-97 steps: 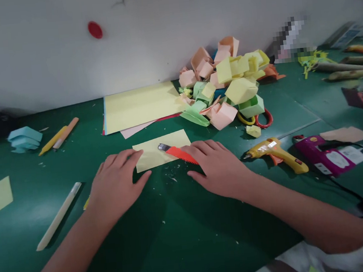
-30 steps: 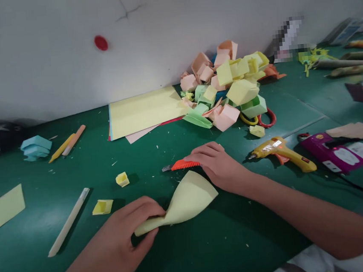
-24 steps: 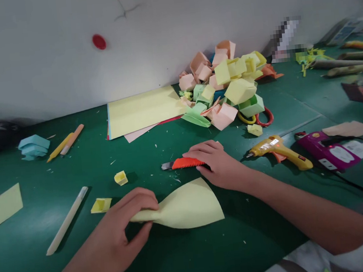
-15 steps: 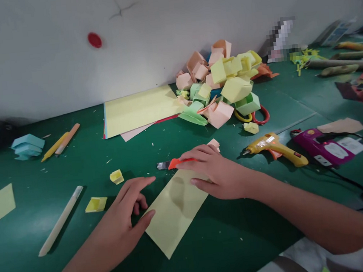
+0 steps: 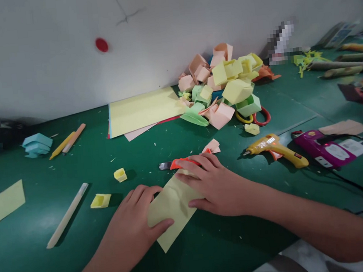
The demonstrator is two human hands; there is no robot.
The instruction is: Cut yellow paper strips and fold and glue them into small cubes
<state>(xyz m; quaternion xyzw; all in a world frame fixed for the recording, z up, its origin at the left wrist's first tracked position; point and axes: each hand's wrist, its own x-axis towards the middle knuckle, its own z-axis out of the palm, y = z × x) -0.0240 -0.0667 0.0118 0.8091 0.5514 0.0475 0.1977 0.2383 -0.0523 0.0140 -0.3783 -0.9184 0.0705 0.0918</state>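
Note:
A pale yellow paper strip (image 5: 172,207) lies slantwise between my two hands, slightly bowed. My left hand (image 5: 138,219) grips its near left part, thumb on top and fingers curled round the left edge. At the far right end my right hand (image 5: 213,184) holds the strip, fingers across it and thumb at the near edge. Just beyond my right fingers rests an orange utility knife (image 5: 176,164), its blade pointing left. A pink paper piece (image 5: 213,145) sits by the knife's far end. Two small folded yellow paper boxes (image 5: 120,175) stand left of the strip.
A heap of folded paper boxes (image 5: 222,89) stands by the wall, with scissors (image 5: 263,115) partly under it. Paper sheets (image 5: 147,109) lie to its left. A yellow glue gun (image 5: 272,148) and purple power strip (image 5: 324,148) are right. A whitish stick (image 5: 67,215) lies left.
My left hand has moved onto the paper strip and closed on its edge. My right hand has come slightly nearer, off the knife and onto the strip's far end. The view has shifted a little.

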